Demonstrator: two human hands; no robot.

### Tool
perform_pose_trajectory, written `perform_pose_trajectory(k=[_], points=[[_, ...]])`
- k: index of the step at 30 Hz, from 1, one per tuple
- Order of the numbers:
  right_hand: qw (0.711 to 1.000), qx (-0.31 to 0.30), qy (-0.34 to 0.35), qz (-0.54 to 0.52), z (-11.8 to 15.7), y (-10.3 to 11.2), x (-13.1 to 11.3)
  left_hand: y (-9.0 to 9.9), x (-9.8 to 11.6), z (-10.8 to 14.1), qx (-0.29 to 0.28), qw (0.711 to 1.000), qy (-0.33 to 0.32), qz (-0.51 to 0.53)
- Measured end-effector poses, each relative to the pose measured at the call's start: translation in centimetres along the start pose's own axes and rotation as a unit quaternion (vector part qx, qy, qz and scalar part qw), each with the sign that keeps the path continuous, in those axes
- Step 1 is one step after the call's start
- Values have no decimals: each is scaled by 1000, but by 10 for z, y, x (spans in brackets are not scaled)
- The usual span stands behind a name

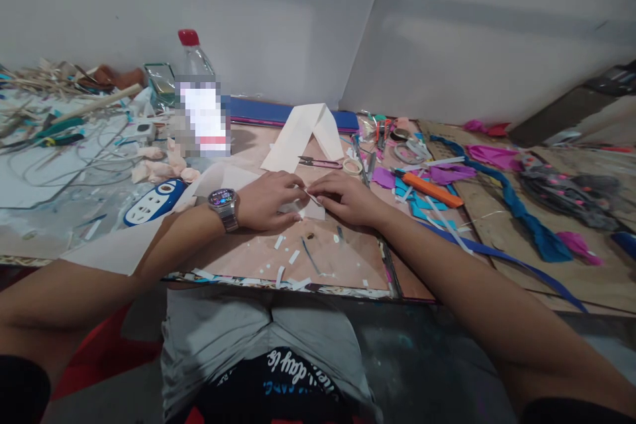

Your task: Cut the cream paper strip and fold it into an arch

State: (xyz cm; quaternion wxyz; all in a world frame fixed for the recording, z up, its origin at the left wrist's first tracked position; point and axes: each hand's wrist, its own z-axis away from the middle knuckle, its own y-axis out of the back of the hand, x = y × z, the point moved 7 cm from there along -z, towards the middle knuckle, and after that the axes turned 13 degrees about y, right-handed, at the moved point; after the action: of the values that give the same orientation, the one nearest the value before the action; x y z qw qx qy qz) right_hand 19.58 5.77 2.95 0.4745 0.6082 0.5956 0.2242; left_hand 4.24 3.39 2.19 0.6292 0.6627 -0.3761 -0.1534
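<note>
A long cream strip [114, 248], paper or thin cloth, passes under my left forearm toward both hands. My left hand [273, 202], with a watch [222, 205] on the wrist, lies over the strip with thumb and fingers closed at its end. Close beside it, my right hand [350, 197] pinches the same end, its fingertips almost touching the left ones. The fingers partly hide what is between them. Just beyond my hands, a second cream strip [291, 136] stands bent over itself, with small thread snips [320, 163] and a tape roll [352, 167] nearby.
A red-capped bottle [196, 59] and a power strip [155, 202] stand at left, near pliers [59, 129] and scraps. An orange utility knife [430, 189], blue ribbon [517, 202] and pink scraps lie at right. White bits [295, 256] litter the board near the front edge.
</note>
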Motion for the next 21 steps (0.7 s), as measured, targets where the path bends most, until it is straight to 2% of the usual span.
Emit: perform_pose_trajectory(k=[7,21], points=[[1000,2,2,1,0,-1,1,2,-4,-1,11,999,29,31],[1000,-2,12,-2,0,-2,0,-2,-6,-1,8,999,21,26]])
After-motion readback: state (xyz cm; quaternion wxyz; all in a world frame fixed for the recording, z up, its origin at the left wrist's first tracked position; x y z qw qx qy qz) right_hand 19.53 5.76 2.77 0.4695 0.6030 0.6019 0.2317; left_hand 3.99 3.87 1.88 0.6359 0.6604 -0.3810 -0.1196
